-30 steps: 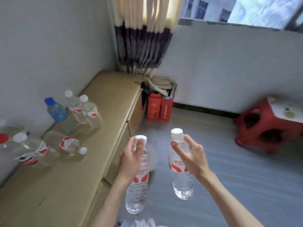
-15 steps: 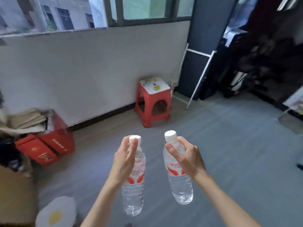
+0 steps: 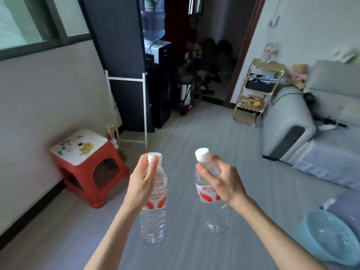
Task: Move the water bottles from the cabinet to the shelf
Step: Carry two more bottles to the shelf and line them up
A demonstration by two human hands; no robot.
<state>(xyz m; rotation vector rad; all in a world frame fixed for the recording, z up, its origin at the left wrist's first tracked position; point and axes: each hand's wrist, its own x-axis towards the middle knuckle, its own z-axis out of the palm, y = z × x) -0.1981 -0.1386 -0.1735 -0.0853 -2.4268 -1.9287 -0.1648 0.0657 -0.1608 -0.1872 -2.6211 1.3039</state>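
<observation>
I carry two clear water bottles with white caps and red-and-white labels, both upright in the air above the grey floor. My left hand grips the left bottle around its neck and shoulder. My right hand grips the right bottle just below its cap. A light wooden shelf with several tiers stands far ahead at the right, beside the sofa arm, with a few items on it. The cabinet is out of view.
A red plastic stool stands against the wall at left. A white metal rack and a water dispenser stand ahead. A grey sofa fills the right side, with a blue basket at lower right.
The view has swung right, away from the cabinet with the other bottles, past the window wall and stool, to face the doorway, shelf and sofa. Both hands keep holding their bottles.
</observation>
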